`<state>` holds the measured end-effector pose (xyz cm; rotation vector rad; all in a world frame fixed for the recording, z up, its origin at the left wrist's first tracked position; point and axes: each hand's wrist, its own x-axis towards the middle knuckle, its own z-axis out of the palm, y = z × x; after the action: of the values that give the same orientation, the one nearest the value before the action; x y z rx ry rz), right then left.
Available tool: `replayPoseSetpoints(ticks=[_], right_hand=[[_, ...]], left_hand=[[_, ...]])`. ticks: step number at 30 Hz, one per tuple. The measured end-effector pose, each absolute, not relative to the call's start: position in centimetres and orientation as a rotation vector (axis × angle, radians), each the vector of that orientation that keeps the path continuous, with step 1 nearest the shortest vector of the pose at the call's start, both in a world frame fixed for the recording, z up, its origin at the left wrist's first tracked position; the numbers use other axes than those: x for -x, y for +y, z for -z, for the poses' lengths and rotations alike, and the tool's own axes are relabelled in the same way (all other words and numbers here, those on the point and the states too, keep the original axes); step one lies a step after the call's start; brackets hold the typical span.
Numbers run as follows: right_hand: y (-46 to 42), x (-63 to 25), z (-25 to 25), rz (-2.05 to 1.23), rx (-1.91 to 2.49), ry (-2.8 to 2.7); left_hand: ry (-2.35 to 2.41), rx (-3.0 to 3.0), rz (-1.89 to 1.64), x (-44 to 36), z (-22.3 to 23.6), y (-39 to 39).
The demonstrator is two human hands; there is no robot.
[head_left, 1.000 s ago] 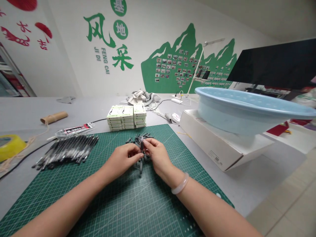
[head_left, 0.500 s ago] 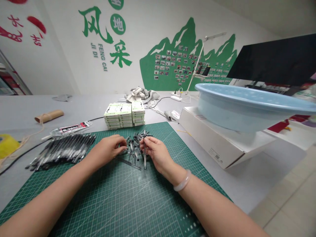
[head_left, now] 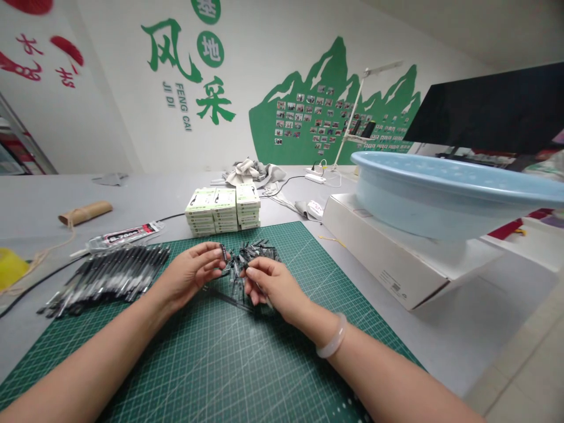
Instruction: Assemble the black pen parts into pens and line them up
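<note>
On the green cutting mat both my hands work at a small heap of dark pen caps. My left hand pinches one small dark cap between thumb and fingertips at the heap's left edge. My right hand is curled round a thin pen part that lies under its fingers, beside the heap. A thin pen refill lies on the mat between the hands. A white bangle sits on my right wrist.
A pile of black pens lies at the mat's left. Behind are stacked white-green boxes, a glue tube, a cardboard roll and yellow tape. A blue basin rests on a white box at right.
The hands parted from one part held together. The left now pinches a cap from the heap; the right has lowered its pen part to the mat.
</note>
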<state>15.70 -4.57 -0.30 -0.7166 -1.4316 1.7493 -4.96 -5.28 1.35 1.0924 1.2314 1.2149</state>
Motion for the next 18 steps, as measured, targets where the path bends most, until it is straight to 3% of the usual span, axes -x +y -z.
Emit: replayPoseSetpoints(ticks=[8, 18], right_hand=[[-5.3, -15.2, 0.7, -1.766, 0.701, -1.525], [-5.2, -15.3, 0.6, -1.761, 0.713, -1.468]], left_hand=[[1.068, -0.901, -1.332, 3.4, -1.7, -5.9], [1.102, -1.074, -1.345, 2.4, -1.5, -6.4]])
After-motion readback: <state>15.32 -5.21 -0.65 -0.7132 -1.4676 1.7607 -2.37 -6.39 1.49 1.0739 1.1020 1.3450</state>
